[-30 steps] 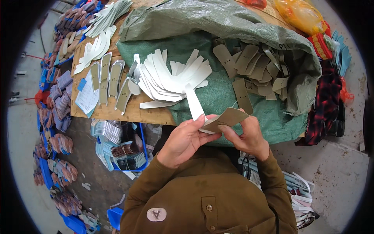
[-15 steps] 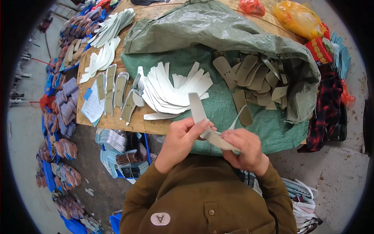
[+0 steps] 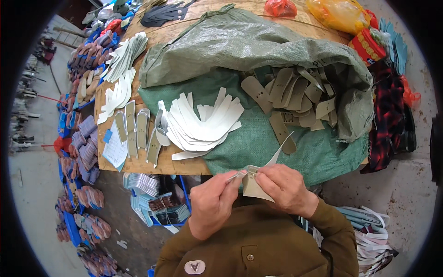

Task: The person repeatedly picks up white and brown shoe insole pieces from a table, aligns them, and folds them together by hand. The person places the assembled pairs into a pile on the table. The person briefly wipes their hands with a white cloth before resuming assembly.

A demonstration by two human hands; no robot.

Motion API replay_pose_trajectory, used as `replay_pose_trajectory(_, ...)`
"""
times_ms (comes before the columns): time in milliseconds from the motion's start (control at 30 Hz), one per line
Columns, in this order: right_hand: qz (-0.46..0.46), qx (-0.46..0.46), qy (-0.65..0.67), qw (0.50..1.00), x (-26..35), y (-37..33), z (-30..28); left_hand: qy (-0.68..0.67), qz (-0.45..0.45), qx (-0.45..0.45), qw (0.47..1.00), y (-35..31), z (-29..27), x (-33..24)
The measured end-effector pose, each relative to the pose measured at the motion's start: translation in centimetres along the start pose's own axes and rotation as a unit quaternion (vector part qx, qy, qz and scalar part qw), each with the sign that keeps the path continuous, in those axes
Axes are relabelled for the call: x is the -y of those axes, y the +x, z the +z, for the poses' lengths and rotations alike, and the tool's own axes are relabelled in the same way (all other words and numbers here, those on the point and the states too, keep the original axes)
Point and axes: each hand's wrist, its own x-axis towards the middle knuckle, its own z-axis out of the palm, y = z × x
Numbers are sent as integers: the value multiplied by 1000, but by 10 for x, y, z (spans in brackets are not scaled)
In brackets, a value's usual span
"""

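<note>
Just off the table's near edge, both hands pinch a beige shoe insole board (image 3: 256,188) with a white strip (image 3: 279,151) along its edge. My left hand (image 3: 213,199) closes thumb and fingers on the left part of the strip and board. On the other side my right hand (image 3: 287,190) presses its fingers onto the board, and the strip's loose end sticks up beyond them. Some of the board is hidden by the fingers. Curved white strips (image 3: 203,127) lie fanned out ahead, left of a heap of beige insole boards (image 3: 297,94) in a green woven sack (image 3: 318,159).
Several insole boards with white edging (image 3: 131,127) lie at the table's left, beside a written paper (image 3: 114,150). More white strips (image 3: 125,56) lie behind. A blue crate (image 3: 182,214) of shoe parts stands below. Plastic bags (image 3: 339,16) and a plaid cloth (image 3: 385,117) are at right.
Both hands have come closer to my body and nearer together. The insole board, which pointed up and away, now hangs downward between them. The view has shifted slightly.
</note>
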Motion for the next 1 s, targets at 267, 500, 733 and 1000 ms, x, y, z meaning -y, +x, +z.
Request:
replay_pose_trajectory(267, 39, -1, -5, 999, 0, -12, 12, 34, 89, -3, 995, -5, 3, 3)
replay_pose_trajectory(500, 77, 3, -2, 997, 5, -10, 12, 40, 99, 6, 994, -8, 6, 6)
replay_pose_trajectory(733, 106, 23, -9, 994, 0, -10, 9, -18, 95, 51, 994, 3, 5, 4)
replay_pose_trajectory(1000, 220, 27, 344, 912, 10, 13, -9, -360, -37, 58, 930, 10, 17, 33)
